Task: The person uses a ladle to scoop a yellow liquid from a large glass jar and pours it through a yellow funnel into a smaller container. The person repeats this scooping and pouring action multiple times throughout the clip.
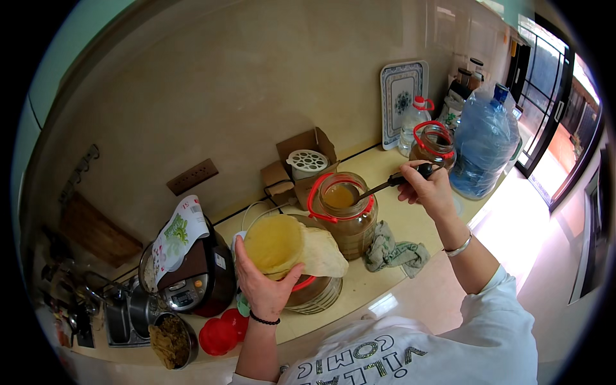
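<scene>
My right hand (pixel 428 185) grips the black handle of a metal ladle (pixel 377 189), which slants into the mouth of a glass jar (pixel 356 240). Cloudy amber liquid (pixel 338 196) shows in that mouth, and a red carrying handle (pixel 315 195) hangs at the jar's side. In my left hand (pixel 264 291) is a round yellow vessel or strainer (pixel 274 243), tilted, with a pale cloth (pixel 325 252) draped from its right side. Below it stands another wide glass jar (pixel 322 298); the cloth and my hand hide most of its mouth.
A crumpled grey cloth (pixel 397 250) lies at the counter's front edge. Left are a rice cooker (pixel 207 274), red lids (pixel 224 332) and a pot of dark plant matter (pixel 175 341). Behind stand an open cardboard box (pixel 308 139), another jar (pixel 433 144) and a large blue water bottle (pixel 486 139).
</scene>
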Tool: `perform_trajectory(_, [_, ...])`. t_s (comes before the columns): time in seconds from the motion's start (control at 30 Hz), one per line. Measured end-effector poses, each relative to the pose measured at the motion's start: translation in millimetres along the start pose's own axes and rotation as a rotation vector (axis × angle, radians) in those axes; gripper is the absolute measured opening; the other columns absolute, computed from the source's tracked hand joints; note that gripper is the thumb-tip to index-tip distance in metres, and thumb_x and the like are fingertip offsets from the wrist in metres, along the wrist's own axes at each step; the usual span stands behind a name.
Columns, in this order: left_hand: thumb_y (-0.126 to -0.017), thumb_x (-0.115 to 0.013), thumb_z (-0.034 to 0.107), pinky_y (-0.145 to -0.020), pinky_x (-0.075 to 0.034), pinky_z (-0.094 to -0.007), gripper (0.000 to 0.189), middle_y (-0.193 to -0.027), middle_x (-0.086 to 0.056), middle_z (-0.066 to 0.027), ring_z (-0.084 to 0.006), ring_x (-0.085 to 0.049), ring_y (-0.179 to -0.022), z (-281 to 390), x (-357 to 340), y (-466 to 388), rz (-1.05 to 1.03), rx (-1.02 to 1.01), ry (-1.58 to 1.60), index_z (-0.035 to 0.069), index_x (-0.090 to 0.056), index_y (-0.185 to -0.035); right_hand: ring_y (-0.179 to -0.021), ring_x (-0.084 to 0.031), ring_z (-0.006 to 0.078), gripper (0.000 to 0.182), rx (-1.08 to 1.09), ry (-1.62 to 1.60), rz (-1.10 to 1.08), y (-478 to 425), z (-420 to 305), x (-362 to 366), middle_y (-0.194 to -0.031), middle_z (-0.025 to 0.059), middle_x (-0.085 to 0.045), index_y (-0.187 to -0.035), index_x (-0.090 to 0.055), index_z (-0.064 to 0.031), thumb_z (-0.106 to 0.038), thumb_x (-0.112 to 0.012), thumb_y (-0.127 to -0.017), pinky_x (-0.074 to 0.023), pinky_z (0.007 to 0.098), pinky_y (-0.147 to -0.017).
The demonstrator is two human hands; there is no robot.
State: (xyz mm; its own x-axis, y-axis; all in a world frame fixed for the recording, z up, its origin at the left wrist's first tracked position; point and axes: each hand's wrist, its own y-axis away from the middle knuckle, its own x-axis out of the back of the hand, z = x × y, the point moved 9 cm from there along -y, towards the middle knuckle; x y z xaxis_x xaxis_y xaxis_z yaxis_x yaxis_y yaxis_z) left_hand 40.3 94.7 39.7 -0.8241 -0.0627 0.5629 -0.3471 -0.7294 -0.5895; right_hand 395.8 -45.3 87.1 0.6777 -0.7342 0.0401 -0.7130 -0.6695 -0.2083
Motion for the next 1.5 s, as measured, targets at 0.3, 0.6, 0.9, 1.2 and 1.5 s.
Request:
perform_trajectory(0.3, [-0.06, -0.096, 0.037, -0.113, -0.036, -0.0499, 0.128, -0.149, -0.039, -0.0301, -0.0452, -0.04, -0.138, 2, 1, 0, 0.009, 0.026, -0.027, -0.004, -0.02, -0.154, -0.053, -0.067, 0.0126, 0.024, 0.054, -0.054, 0.058, 8, 3, 19, -0.073, 0.0083, -0.071, -0.104, -0.067, -0.0004, -0.023, -0.066, -0.097, -0.0498, 0.0224, -0.044])
perform_trajectory(0.6, [-0.059, -0.096, 0.038, -0.11, -0.038, -0.0518, 0.128, -0.145, -0.043, -0.0299, -0.0456, -0.045, -0.132, 2, 2, 1, 0.031, 0.053, -0.05, -0.003, -0.021, -0.154, -0.053, -0.067, 0.0131, 0.024, 0.091, -0.075, 0.088, 16, -38, 25, -0.071, 0.0085, -0.07, -0.102, -0.066, 0.0019, -0.022, -0.067, -0.096, -0.048, 0.0222, -0.044])
perform_trajectory(0.9, [-0.058, -0.096, 0.039, -0.107, -0.041, -0.0512, 0.126, -0.141, -0.048, -0.0291, -0.0443, -0.049, -0.128, 0, 4, 2, 0.055, 0.052, -0.058, -0.002, -0.022, -0.153, -0.05, -0.064, 0.0111, 0.026, 0.158, -0.107, 0.013, 26, -94, 8, -0.071, 0.0088, -0.07, -0.1, -0.069, -0.0006, -0.027, -0.067, -0.096, -0.0461, 0.0194, -0.042])
perform_trajectory(1.2, [-0.059, -0.095, 0.043, -0.107, -0.039, -0.0533, 0.122, -0.137, -0.05, -0.0283, -0.0439, -0.049, -0.127, 6, 6, 1, 0.085, -0.003, -0.106, -0.001, -0.027, -0.15, -0.05, -0.066, 0.0132, 0.027, 0.127, -0.137, -0.161, 43, -105, -44, -0.072, 0.0108, -0.071, -0.105, -0.067, 0.001, -0.025, -0.065, -0.098, -0.0456, 0.02, -0.041])
perform_trajectory(1.5, [-0.058, -0.096, 0.037, -0.11, -0.039, -0.0499, 0.124, -0.143, -0.045, -0.0296, -0.0445, -0.046, -0.132, 6, 7, 0, 0.062, 0.051, -0.032, -0.002, -0.024, -0.152, -0.053, -0.068, 0.0138, 0.025, 0.22, -0.084, -0.231, 62, -108, -66, -0.072, 0.0098, -0.07, -0.106, -0.066, 0.0038, -0.02, -0.066, -0.098, -0.0486, 0.0208, -0.043])
